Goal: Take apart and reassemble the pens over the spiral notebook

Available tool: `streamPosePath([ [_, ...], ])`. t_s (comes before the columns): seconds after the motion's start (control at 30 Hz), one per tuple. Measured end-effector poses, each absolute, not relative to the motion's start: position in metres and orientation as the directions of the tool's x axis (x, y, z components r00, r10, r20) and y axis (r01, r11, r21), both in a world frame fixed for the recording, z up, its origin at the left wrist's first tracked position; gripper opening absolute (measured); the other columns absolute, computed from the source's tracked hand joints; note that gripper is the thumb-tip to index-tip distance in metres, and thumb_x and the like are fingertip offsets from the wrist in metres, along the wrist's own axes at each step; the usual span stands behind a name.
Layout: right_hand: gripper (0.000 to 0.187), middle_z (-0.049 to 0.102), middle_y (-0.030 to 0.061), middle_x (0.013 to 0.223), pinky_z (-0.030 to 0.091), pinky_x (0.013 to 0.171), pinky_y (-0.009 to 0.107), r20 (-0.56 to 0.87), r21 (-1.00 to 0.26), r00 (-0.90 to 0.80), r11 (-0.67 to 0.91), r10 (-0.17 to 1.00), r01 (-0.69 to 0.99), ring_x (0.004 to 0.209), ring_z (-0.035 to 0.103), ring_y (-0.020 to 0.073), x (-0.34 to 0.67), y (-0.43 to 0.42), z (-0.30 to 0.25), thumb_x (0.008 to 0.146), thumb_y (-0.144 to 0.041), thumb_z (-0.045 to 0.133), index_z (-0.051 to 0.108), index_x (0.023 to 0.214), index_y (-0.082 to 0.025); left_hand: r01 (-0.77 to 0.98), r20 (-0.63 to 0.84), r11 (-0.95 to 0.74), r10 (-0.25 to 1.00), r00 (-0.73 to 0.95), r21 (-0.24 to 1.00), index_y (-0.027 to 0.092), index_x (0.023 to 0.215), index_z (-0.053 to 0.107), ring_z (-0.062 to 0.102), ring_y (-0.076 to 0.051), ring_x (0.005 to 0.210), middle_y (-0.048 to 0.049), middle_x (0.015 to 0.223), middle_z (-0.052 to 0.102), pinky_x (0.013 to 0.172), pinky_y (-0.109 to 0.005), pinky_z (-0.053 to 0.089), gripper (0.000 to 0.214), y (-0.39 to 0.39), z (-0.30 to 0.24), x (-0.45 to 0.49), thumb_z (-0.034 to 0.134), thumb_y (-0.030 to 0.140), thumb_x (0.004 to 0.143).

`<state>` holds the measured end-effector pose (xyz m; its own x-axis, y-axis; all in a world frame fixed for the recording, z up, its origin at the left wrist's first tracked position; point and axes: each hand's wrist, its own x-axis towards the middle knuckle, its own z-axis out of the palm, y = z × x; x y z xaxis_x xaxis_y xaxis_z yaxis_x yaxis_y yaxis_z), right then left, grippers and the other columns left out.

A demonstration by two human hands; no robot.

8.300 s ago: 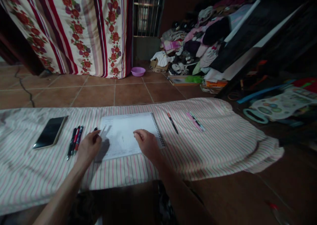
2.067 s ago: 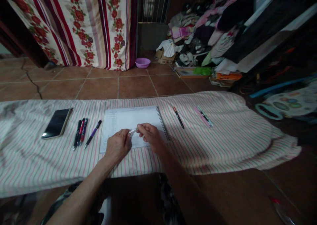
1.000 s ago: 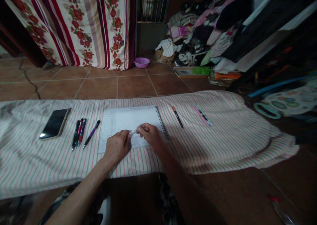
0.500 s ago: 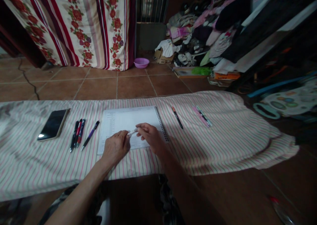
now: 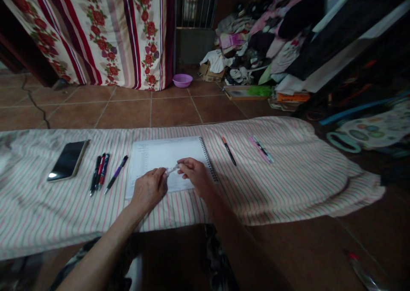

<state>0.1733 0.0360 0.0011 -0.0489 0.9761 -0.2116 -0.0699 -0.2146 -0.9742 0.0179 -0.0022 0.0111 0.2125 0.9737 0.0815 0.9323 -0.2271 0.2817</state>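
Over a white spiral notebook (image 5: 160,154) lying open on a striped cloth (image 5: 288,175), my left hand (image 5: 149,190) and my right hand (image 5: 195,175) meet. Both pinch a small pale pen (image 5: 172,169) held between their fingertips, one hand at each end. A purple pen (image 5: 115,174) lies just left of the notebook. Further left lie three pens (image 5: 98,174) side by side and a dark phone (image 5: 67,160).
Right of the notebook lie a black pen with an orange tip (image 5: 229,151) and a pink and a dark pen (image 5: 262,149). Beyond the cloth: tiled floor, a floral curtain (image 5: 105,30), a purple bowl (image 5: 182,80), a heap of clothes (image 5: 256,47).
Earlier my left hand was by the purple pen and my right lay on the notebook; since then both hands have come together on the pale pen. Over the last second they barely move.
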Motion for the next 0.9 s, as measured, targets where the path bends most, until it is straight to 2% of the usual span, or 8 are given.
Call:
streamPosePath([
  [0.13,0.017,0.062,-0.0002,0.064,0.041,0.047,0.02,-0.231,-0.969,-0.053,-0.234,0.972,-0.082,0.057,0.06,0.0106,0.1734,0.0361,0.0011,0.064,-0.023,0.059,0.063,0.077,-0.015,0.912,0.094,-0.264,0.964,0.248,0.312,0.022,0.117,0.05,0.062,-0.019,0.083,-0.0047,0.093,0.065,0.066,-0.028,0.045,0.034,-0.002,0.0091,0.0154,0.031,0.026,0.089],
  [0.9,0.015,0.064,0.0002,0.068,0.043,0.049,0.02,-0.258,-0.962,-0.026,-0.259,0.966,-0.08,0.061,0.062,0.0111,0.1751,0.0359,0.0053,0.066,-0.023,0.058,0.063,0.079,-0.016,0.925,0.063,-0.242,0.97,0.234,0.293,0.02,0.11,0.054,0.059,-0.018,0.084,-0.0048,0.091,0.062,0.068,-0.027,0.044,0.031,-0.0005,0.0106,0.0157,0.033,0.024,0.088],
])
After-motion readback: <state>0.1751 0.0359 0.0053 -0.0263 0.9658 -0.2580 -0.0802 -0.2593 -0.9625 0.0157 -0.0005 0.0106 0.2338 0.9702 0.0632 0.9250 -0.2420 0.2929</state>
